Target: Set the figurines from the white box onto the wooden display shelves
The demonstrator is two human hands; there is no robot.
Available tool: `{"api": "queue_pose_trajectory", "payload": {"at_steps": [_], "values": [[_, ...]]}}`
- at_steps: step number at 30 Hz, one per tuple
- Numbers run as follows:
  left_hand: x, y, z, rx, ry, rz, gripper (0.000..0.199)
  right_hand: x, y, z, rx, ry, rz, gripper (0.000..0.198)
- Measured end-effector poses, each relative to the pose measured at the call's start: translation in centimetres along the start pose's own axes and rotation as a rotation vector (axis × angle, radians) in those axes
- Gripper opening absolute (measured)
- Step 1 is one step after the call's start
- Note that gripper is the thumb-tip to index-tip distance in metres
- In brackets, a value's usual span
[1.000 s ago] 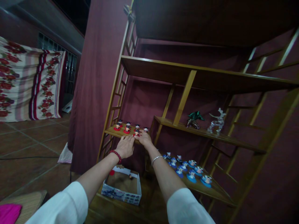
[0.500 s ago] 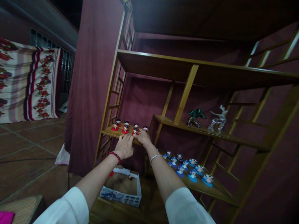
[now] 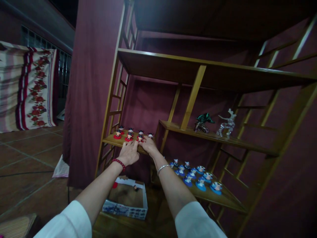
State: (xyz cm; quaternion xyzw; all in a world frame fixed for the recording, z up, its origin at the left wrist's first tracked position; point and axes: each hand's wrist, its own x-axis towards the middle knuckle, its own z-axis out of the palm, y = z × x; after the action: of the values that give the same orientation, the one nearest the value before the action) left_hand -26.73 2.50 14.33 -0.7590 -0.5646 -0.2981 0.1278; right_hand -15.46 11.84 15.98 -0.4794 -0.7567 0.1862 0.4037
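Several small figurines with black hair and red bases stand in two rows on the small upper-left shelf (image 3: pixel 111 140). At the front of that shelf, both hands meet around one figurine (image 3: pixel 140 138). My right hand (image 3: pixel 149 146) grips it from the right side, its fingers partly hidden behind the knuckles. My left hand (image 3: pixel 129 154), with a red bead bracelet, reaches in from the left with fingers stretched out, the index fingertip by the figurine's red base. Beside the right hand stands another figurine (image 3: pixel 150 135) in the back row.
Below the hands sits an open cardboard box (image 3: pixel 137 211) with a red-based piece and a small dark-topped figurine inside. Several blue-based figurines (image 3: pixel 201 185) occupy the lower right shelf. A clear deer ornament (image 3: pixel 227 125) and a green-topped ornament (image 3: pixel 204 122) stand on the middle shelf.
The whole view has shifted slightly, so things appear a little further left. Both hands stay at the same front figurine, with little visible movement against the shelf.
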Motion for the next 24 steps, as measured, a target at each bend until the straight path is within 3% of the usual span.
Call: {"api": "queue_pose_trajectory", "payload": {"at_steps": [4, 14, 24], "values": [[-0.3, 0.0, 0.5, -0.024, 0.043, -0.006, 0.033, -0.4, -0.4, -0.1, 0.085, 0.010, 0.073, 0.039], [-0.1, -0.5, 0.9, -0.012, 0.050, 0.021, 0.043, 0.4, 0.9, 0.3, -0.104, 0.066, 0.073, 0.035], [0.5, -0.8, 0.1, -0.003, -0.033, 0.012, 0.032, -0.2, -0.3, -0.2, -0.224, 0.059, 0.111, 0.031]]}}
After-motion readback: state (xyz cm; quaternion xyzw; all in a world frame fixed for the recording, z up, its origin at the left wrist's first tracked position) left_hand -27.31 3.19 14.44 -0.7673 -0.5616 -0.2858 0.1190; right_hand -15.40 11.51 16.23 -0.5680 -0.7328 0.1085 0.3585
